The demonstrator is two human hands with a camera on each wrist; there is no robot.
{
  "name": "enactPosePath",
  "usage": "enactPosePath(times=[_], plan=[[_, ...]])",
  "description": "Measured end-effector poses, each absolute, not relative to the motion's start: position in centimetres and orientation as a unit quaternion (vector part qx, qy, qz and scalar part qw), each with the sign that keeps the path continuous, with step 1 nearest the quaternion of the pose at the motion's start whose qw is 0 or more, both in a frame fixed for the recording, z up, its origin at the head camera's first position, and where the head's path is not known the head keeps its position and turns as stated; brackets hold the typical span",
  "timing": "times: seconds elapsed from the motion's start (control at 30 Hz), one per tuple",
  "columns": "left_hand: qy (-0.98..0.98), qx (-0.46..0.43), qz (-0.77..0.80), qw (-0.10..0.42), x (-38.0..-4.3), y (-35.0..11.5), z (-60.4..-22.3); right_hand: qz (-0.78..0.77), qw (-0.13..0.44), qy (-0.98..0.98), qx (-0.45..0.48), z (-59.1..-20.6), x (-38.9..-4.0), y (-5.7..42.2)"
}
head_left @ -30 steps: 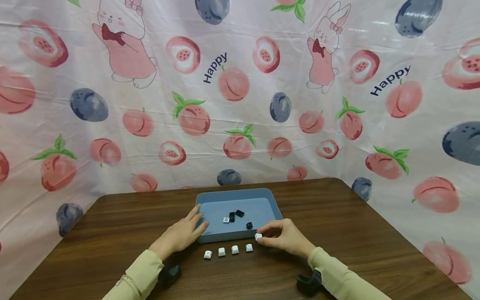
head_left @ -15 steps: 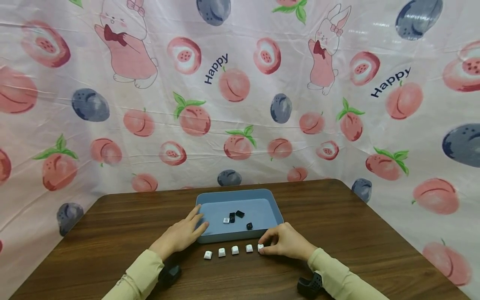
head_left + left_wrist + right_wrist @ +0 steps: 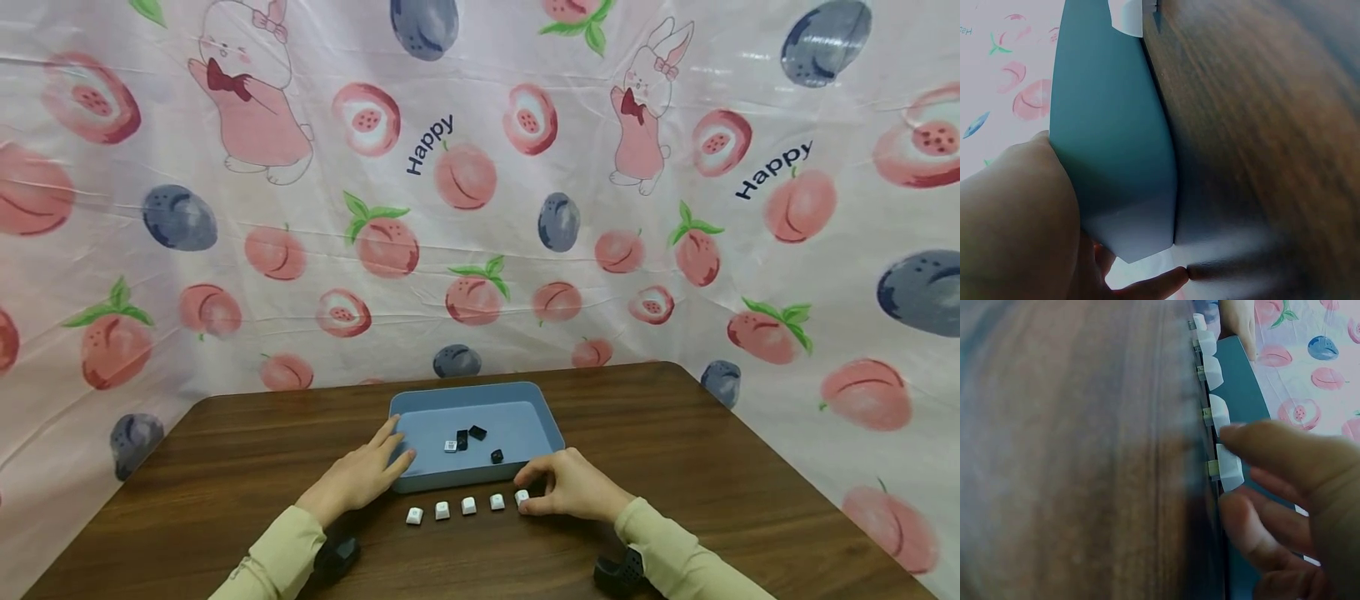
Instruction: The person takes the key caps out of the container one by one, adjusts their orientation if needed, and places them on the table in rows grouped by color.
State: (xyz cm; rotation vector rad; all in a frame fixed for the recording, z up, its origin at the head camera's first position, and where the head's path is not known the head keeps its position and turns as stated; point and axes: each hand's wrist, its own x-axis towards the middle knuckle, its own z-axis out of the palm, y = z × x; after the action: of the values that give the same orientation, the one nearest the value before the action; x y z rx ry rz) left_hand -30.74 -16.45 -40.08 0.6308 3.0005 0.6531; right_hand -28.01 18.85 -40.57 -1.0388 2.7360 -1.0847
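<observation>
My right hand (image 3: 573,487) pinches a white keycap (image 3: 522,497) between thumb and index finger, down at the table in front of the tray's right corner. In the right wrist view, thumb and index fingertip flank this keycap (image 3: 1229,467). It ends a row of several white keycaps (image 3: 468,506) along the front of a shallow blue tray (image 3: 480,477). My left hand (image 3: 356,477) lies at the tray's left front corner, fingers extended over the rim. In the left wrist view, its fingers reach around the end of the tray (image 3: 1113,144).
Inside the tray lie several black keycaps (image 3: 477,432) and a white keycap (image 3: 451,447). The brown wooden table (image 3: 660,442) stretches out on both sides. A fruit-and-rabbit printed curtain (image 3: 480,242) hangs behind it. Black straps with devices (image 3: 618,575) sit at the wrists.
My right hand has brought the white keycap down from the tray's front edge to the right end of the row. The left hand keeps its place at the tray.
</observation>
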Motion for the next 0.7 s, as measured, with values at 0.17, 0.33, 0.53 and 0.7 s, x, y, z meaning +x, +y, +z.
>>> enactPosePath(times=[0.17,0.33,0.53,0.7], plan=[[0.958,0.202,0.206,-0.003,-30.8,-16.3,-39.9,-0.364,0.006,0.873,-0.325,-40.1,-28.0,18.9],[0.957,0.205,0.204,-0.006,-30.8,-16.2,-39.8,-0.373,-0.020,0.867,-0.329,-39.9,-28.1,18.9],[0.957,0.205,0.206,-0.004,-30.8,-16.3,-40.0,-0.365,-0.056,0.863,-0.345,-39.7,-28.3,18.4],[0.957,0.203,0.207,-0.006,-30.8,-16.4,-40.2,-0.353,-0.076,0.860,-0.361,-39.2,-28.4,17.9]])
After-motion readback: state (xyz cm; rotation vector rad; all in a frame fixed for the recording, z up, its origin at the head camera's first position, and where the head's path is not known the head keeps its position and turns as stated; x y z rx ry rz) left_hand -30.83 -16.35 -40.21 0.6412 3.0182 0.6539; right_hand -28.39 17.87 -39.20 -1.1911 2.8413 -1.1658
